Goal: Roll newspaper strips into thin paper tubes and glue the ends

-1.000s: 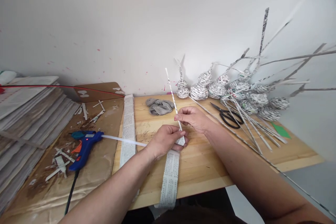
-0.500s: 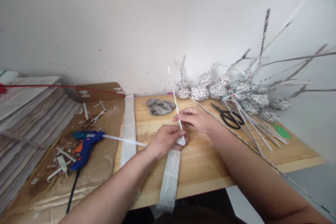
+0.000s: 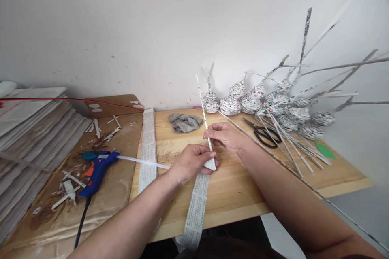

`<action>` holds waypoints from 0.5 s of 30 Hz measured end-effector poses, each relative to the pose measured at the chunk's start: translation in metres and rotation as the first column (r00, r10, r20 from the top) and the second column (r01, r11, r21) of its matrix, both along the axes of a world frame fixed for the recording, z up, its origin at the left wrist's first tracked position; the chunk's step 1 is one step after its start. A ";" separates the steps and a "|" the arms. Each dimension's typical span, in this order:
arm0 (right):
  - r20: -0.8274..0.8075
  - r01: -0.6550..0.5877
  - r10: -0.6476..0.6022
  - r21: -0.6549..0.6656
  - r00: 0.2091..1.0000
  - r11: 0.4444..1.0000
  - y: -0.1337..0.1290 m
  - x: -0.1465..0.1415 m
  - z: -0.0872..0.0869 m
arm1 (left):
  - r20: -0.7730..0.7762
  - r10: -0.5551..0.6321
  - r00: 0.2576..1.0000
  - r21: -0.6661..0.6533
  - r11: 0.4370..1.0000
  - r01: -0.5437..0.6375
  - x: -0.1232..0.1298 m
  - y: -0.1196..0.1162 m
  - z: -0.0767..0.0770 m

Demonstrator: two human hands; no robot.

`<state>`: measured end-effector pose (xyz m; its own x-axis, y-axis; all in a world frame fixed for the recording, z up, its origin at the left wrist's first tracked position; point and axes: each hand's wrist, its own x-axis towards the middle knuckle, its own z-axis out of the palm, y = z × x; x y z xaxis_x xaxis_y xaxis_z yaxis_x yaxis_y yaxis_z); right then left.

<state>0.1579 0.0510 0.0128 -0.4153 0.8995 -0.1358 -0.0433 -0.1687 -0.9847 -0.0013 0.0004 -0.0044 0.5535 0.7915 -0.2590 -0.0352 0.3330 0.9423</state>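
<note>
My left hand point(image 3: 196, 161) is closed on the folded end of a printed paper strip point(image 3: 196, 210), whose tail hangs past the table's front edge. A thin rolled paper stick point(image 3: 201, 103) rises from that end, leaning slightly left. My right hand point(image 3: 223, 135) pinches the stick a little above my left fingers. Where strip and stick meet is partly covered by my left fingers. Behind my hands lies a crumpled grey cloth point(image 3: 185, 123). Black scissors point(image 3: 264, 134) rest to the right of my right hand.
Woven paper gourd shapes point(image 3: 231, 103) line the wall. Loose paper sticks point(image 3: 291, 145) and a green piece point(image 3: 324, 149) lie at right. Leftward are stacked paper strips point(image 3: 148, 145), a blue glue gun point(image 3: 100, 170) with its clear stick, paper scraps on cardboard point(image 3: 117, 194), and a newspaper stack point(image 3: 39, 129).
The paper stick and the strip's folded end have turned slightly in my fingers. My right hand has shifted a little along with the stick. The view has moved slightly.
</note>
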 end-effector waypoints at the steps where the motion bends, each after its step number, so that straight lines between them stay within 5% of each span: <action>1: 0.001 -0.014 0.014 0.008 1.000 1.000 0.000 0.000 0.001 | -0.004 0.011 1.000 -0.004 1.000 -0.011 0.000 0.000 0.000; 5: 0.056 -0.112 0.109 0.049 0.992 0.993 -0.001 0.002 0.002 | -0.021 0.024 0.999 0.000 1.000 -0.024 -0.001 0.001 0.000; 10: 0.005 0.022 -0.022 0.040 1.000 0.999 0.001 0.003 0.002 | -0.001 -0.007 1.000 0.017 1.000 0.007 -0.002 0.001 -0.002; 15: 0.059 -0.124 0.121 0.047 0.991 0.991 0.000 0.003 0.003 | -0.024 0.017 1.000 0.014 1.000 -0.017 -0.001 0.001 -0.002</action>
<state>0.1610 0.0511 0.0157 -0.5155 0.8487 -0.1180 0.0297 -0.1199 -0.9923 -0.0022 0.0017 -0.0066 0.5336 0.8045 -0.2610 -0.0185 0.3196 0.9474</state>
